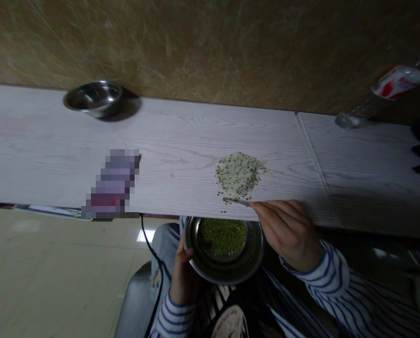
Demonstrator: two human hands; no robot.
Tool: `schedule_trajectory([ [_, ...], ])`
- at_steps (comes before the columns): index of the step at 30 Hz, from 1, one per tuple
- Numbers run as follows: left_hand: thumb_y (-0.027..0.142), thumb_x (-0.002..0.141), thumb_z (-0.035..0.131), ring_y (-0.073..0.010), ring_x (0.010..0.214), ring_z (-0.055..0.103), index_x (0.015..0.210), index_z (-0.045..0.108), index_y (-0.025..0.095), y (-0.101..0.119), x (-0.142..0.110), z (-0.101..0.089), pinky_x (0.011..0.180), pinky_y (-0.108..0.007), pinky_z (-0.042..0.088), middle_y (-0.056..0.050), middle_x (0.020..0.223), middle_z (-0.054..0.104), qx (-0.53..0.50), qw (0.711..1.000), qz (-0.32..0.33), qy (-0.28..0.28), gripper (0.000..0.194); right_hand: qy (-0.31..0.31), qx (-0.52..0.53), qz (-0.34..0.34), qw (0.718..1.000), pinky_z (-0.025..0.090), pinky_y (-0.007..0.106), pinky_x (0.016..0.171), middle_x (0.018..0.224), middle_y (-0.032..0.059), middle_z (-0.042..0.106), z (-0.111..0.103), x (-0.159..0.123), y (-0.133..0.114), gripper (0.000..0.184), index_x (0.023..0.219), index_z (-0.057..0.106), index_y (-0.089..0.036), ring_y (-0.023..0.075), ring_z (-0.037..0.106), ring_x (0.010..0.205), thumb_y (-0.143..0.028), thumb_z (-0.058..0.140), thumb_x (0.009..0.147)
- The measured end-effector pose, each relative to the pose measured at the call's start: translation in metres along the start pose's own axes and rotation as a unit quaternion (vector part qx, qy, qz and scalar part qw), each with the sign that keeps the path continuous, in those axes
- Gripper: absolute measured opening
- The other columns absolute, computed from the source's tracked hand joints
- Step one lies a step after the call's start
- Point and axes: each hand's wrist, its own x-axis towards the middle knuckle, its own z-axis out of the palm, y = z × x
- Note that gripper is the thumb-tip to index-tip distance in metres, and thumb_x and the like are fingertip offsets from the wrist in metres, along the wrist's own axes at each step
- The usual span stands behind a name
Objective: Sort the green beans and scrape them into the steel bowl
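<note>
My left hand [184, 272] grips the left side of a steel bowl [227, 274], thumb on the rim and the other fingers mostly hidden. Many small green beans [226, 234], like mung beans, lie in the bowl, which is just below the table's front edge. My right hand [290, 231] pinches a thin, pale, narrow tool [240, 202]; its exact kind cannot be made out. The tool's tip points left, at a few green beans near the table edge. Just beyond it lies a pile of white grains mixed with green beans [238, 173], apparently rice.
A second steel bowl [93, 99] stands at the back left by the wall. A blurred-out flat object [113, 183] lies left of the pile. At the back right is a clear plastic bottle [382, 96]. A black cable [150, 244] hangs from the front edge of the pale wooden table [182, 141].
</note>
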Motion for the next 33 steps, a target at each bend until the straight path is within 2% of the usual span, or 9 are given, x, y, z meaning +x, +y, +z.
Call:
schedule_trajectory([
  [13, 0.039, 0.073, 0.069, -0.0369, 0.124, 0.059, 0.126, 0.069, 0.026, -0.001, -0.003, 0.001, 0.104, -0.049, 0.047, -0.008, 0.123, 0.072, -0.007, 1.000, 0.002, -0.015, 0.055, 0.003, -0.007, 0.023, 1.000, 0.046, 0.035, 0.075, 0.095, 0.0085, 0.078, 0.002, -0.006, 0.000, 0.028, 0.115, 0.062, -0.010, 0.0206, 0.070, 0.087, 0.000, 0.060, 0.089],
  [24, 0.039, 0.070, 0.069, -0.0369, 0.120, 0.061, 0.118, 0.073, 0.026, 0.004, -0.004, 0.009, 0.103, -0.051, 0.047, -0.007, 0.113, 0.074, 0.011, 1.000, 0.000, 0.002, 0.050, 0.003, 0.023, 0.012, 1.000, 0.048, 0.036, 0.076, 0.095, 0.0093, 0.079, -0.004, -0.009, -0.012, 0.026, 0.113, 0.066, -0.010, 0.0212, 0.071, 0.087, -0.001, 0.060, 0.089],
  [33, 0.037, 0.074, 0.065, -0.0360, 0.127, 0.057, 0.123, 0.070, 0.028, 0.000, -0.002, 0.006, 0.103, -0.048, 0.047, -0.006, 0.123, 0.072, 0.002, 1.000, -0.003, -0.010, 0.050, 0.012, 0.013, 0.027, 0.999, 0.050, 0.036, 0.076, 0.095, 0.0086, 0.079, -0.005, -0.020, -0.006, 0.031, 0.114, 0.064, -0.013, 0.0216, 0.072, 0.086, 0.002, 0.061, 0.087],
])
